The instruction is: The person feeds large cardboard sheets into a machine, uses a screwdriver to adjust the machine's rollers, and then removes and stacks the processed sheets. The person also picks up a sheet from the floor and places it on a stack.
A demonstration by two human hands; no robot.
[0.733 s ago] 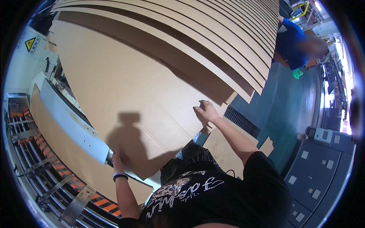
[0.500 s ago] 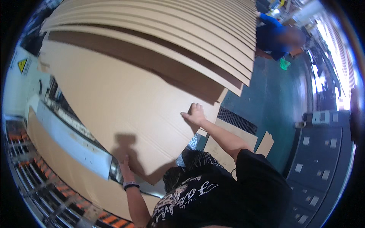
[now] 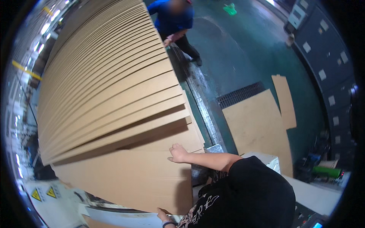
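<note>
A broad brown cardboard sheet (image 3: 129,176) lies in front of me, below a long row of overlapping cardboard sheets (image 3: 110,87). My right hand (image 3: 178,153) is closed at the sheet's upper right corner, fingers curled over its edge. Down at the lower edge, near my body, my left hand (image 3: 163,215) grips the same sheet; its fingers are partly hidden. Between the front sheet and the row, more flat cardboard (image 3: 163,140) shows in shadow.
A co-worker in a blue shirt (image 3: 173,19) stands beyond the row's right side. A metal floor rail (image 3: 201,104) runs alongside. Loose cardboard (image 3: 258,125) lies on the green floor by a dark grate (image 3: 240,95). Grey cabinets (image 3: 323,57) line the right; a white machine (image 3: 49,205) stands lower left.
My view has swung, showing more of the row, the co-worker and the floor. The front sheet now lies lower against the row, both hands still at its edges.
</note>
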